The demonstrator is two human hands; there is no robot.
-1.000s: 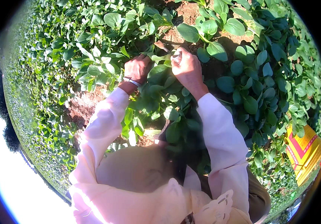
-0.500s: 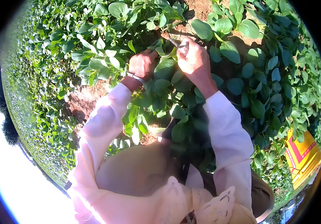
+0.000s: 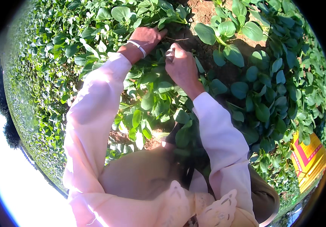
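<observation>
Two bare hands meet leafy plants along the left edge of one cracked, crumbly brown soil patch. The left hand, one pale, smooth band round its wrist, reaches its fingers to the foliage there; whether they pinch anything I cannot tell. The right hand, just beside it, is curled tightly round one small grey tool, mostly hidden. A leafy clump of smooth, oval leaves lies between the two pale cloth sleeves. On the patch's right side grows one broad-leaved plant, its leaves spoon-shaped. One yellow, red-banded sack lies well apart, at lower right.
</observation>
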